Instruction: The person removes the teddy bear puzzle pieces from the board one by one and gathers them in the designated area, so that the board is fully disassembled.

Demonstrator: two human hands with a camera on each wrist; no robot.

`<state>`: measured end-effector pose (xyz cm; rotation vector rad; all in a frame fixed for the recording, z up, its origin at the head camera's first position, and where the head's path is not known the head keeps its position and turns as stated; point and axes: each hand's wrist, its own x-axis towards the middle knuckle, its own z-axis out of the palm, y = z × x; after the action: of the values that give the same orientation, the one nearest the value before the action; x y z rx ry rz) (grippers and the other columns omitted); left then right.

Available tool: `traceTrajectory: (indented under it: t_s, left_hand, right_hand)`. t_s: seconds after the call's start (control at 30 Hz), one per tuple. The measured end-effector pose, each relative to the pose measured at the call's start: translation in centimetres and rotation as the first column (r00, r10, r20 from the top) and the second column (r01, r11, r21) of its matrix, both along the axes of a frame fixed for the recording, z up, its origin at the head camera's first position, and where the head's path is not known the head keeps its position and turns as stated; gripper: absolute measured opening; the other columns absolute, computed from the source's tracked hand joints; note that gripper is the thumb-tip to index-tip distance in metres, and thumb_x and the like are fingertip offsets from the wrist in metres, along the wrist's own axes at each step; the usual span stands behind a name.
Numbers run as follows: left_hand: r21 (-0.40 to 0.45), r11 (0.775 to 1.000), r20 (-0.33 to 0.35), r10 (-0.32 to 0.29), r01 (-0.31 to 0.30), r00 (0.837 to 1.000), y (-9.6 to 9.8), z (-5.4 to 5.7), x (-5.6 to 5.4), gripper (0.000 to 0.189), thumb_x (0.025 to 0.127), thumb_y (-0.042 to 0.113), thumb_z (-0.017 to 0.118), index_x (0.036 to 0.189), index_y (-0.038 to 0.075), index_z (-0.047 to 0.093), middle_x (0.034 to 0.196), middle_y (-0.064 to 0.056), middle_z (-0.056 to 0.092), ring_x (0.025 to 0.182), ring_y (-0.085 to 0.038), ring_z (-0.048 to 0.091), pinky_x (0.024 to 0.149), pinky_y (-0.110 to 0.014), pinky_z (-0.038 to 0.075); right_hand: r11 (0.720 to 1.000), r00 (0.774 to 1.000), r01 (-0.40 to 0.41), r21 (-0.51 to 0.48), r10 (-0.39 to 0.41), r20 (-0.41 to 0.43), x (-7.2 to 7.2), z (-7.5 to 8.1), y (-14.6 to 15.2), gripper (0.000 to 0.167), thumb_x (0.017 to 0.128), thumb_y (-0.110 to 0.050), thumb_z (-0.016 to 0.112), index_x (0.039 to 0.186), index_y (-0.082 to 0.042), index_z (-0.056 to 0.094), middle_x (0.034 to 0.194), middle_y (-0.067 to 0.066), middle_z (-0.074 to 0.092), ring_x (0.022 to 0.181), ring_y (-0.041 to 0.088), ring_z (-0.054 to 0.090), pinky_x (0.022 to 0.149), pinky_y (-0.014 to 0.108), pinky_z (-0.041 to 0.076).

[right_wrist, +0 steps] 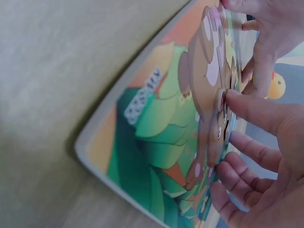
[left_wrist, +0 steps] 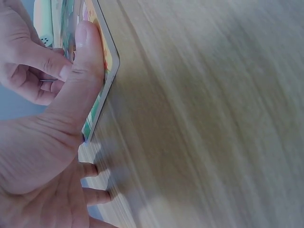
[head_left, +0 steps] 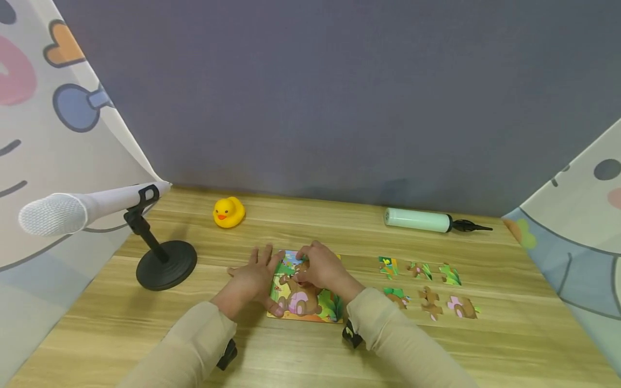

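A jigsaw board (head_left: 299, 315) with a picture of a brown bear lies on the table between both hands. My left hand (head_left: 252, 280) is spread along the board's left side; its thumb rests on the lower left corner, while the other fingers reach onto the table and the board's upper left edge. From the upper right, my right hand (head_left: 324, 268) reaches over the board. Its thumb and fingers pinch a puzzle piece (right_wrist: 221, 100) at the bear's face, the piece's edge standing slightly proud of the board. The fingers partly hide this piece in the head view.
Several loose puzzle pieces (head_left: 430, 303) lie in two rows right of the board. A yellow rubber duck (head_left: 229, 212) sits behind, left of the board. A white microphone (head_left: 92, 207) on a black stand (head_left: 167, 265) is at left. A pale green hand pump (head_left: 418, 220) lies back right.
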<state>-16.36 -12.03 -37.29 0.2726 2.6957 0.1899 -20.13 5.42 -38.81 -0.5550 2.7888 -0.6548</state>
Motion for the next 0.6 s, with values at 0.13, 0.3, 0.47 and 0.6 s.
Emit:
traceTrajectory:
  t_s: [0.13, 0.3, 0.47, 0.6]
  left_hand:
    - [-0.016, 1.000, 0.013, 0.001, -0.001, 1.000, 0.1, 0.1, 0.0, 0.136, 0.058, 0.057, 0.093, 0.161, 0.009, 0.019, 0.167, -0.024, 0.007, 0.150, -0.052, 0.013, 0.089, -0.085, 0.035]
    - [-0.012, 1.000, 0.025, 0.003, -0.003, 1.000, 0.1, 0.2, -0.1, 0.136, 0.059, 0.056, 0.093, 0.162, 0.008, 0.018, 0.168, -0.024, 0.006, 0.150, -0.052, 0.011, 0.090, -0.085, 0.034]
    - [0.004, 1.000, 0.024, 0.011, -0.011, 1.000, 0.1, 0.1, -0.1, 0.136, 0.059, 0.054, 0.094, 0.162, 0.008, 0.018, 0.168, -0.024, 0.006, 0.150, -0.052, 0.011, 0.091, -0.085, 0.033]
    - [0.014, 1.000, 0.028, 0.016, -0.016, 0.999, 0.1, 0.0, -0.1, 0.136, 0.058, 0.052, 0.094, 0.162, 0.009, 0.018, 0.168, -0.024, 0.005, 0.151, -0.051, 0.010, 0.092, -0.086, 0.031]
  right_hand:
    - [0.999, 1.000, -0.021, -0.039, 0.021, 0.017, -0.1, 0.2, 0.5, 0.041, 0.080, -0.025, 0.089, 0.115, -0.009, 0.072, 0.110, 0.006, 0.059, 0.102, 0.025, 0.061, 0.092, 0.043, 0.053]
    - [0.997, 0.998, -0.053, -0.050, 0.054, 0.017, -0.2, 0.5, 1.5, 0.040, 0.079, -0.023, 0.090, 0.113, -0.011, 0.072, 0.111, 0.004, 0.058, 0.102, 0.025, 0.059, 0.093, 0.044, 0.052]
    - [0.993, 0.994, -0.106, -0.050, 0.105, -0.018, -0.1, 0.7, 2.8, 0.037, 0.080, -0.018, 0.088, 0.112, -0.011, 0.072, 0.107, 0.004, 0.059, 0.097, 0.023, 0.060, 0.088, 0.044, 0.053]
    - [0.991, 0.992, -0.122, -0.058, 0.120, -0.040, 0.1, 0.9, 4.2, 0.038, 0.081, -0.017, 0.088, 0.115, -0.010, 0.072, 0.106, 0.003, 0.061, 0.097, 0.023, 0.061, 0.087, 0.044, 0.053]
